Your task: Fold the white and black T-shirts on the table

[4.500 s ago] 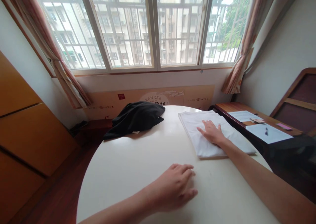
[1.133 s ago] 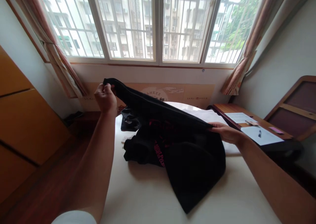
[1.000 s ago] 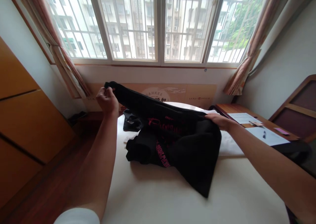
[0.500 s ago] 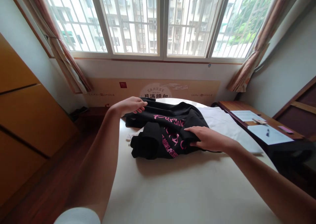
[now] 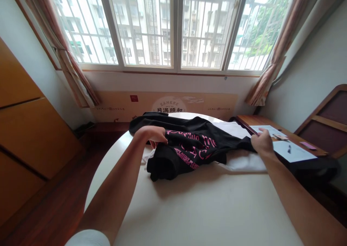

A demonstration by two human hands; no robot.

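A black shirt point(image 5: 187, 145) with pink lettering lies bunched across the white table, its near left part rolled into a loose fold. At its left side, my left hand point(image 5: 152, 134) is closed, the fingers curled down onto the cloth beside the lettering. My right hand point(image 5: 262, 143) grips a narrow end of the shirt, perhaps a sleeve, and holds it stretched out to the right. Beneath the shirt lies white cloth point(image 5: 241, 162), showing at the right and a little at the left edge.
The round white table point(image 5: 217, 206) fills the foreground. To the right, a wooden desk point(image 5: 242, 121) carries papers point(image 5: 294, 151), a pen and a pink slip. A printed cardboard panel point(image 5: 116, 107) stands below the window. An orange cabinet point(image 5: 24, 141) is at the left.
My right hand has moved right, drawing out an end of the black shirt and uncovering more lettering. My left hand has come down and closed on the cloth. The view has shifted slightly.
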